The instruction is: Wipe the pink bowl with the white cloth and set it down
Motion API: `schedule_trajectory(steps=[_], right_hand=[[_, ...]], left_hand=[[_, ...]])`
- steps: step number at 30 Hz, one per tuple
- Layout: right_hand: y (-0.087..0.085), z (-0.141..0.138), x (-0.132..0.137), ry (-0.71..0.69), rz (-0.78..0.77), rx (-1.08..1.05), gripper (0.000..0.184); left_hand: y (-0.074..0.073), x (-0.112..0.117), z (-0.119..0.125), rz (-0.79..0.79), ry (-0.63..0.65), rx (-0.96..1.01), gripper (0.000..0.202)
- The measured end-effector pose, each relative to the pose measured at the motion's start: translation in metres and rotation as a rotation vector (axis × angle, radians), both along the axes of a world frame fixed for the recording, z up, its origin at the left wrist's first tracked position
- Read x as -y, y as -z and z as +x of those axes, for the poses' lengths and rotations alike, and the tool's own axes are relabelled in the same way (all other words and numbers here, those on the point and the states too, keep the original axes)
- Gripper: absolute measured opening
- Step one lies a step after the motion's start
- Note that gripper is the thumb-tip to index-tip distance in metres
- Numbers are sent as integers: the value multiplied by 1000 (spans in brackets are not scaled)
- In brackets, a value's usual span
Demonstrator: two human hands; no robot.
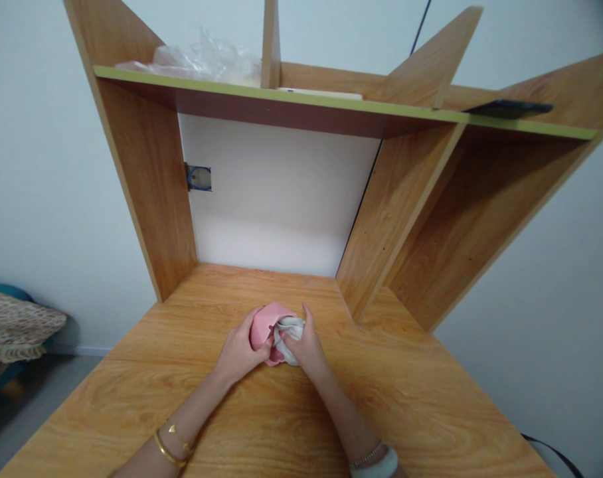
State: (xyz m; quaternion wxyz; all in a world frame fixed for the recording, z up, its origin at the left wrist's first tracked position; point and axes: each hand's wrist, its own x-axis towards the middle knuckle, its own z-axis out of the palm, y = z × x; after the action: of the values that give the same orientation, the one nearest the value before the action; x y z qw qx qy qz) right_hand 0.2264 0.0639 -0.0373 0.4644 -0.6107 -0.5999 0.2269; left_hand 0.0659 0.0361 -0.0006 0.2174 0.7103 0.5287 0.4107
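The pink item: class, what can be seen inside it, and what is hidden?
Whitish cloth shows bunched at the open side of the pink item. The right hand and cloth cover whatever lies deeper.

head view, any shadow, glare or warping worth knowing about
Head view: the shelf unit splays outward, suggesting wide-lens stretch; head view: shade under the long shelf board, and a darkened upper right corner; head view: the pink item and white cloth look slightly soft, without strong glare.

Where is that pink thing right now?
In the head view, the pink item is below and slightly left of centre over the wooden desk, held by the left hand, with the pale cloth and right hand at its right.
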Motion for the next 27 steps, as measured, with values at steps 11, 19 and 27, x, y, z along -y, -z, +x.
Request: schedule_trajectory(steps=[11, 19, 27], right_hand=[[2, 7, -1, 5, 77, -107, 62], [2, -1, 0, 14, 121, -248, 63], [-23, 6, 8, 127, 36, 54, 69]], left_hand=[[8, -4, 0, -21, 129, 138, 78], [16, 0, 17, -30, 186, 296, 80], [2, 2, 7, -13, 59, 46, 66]])
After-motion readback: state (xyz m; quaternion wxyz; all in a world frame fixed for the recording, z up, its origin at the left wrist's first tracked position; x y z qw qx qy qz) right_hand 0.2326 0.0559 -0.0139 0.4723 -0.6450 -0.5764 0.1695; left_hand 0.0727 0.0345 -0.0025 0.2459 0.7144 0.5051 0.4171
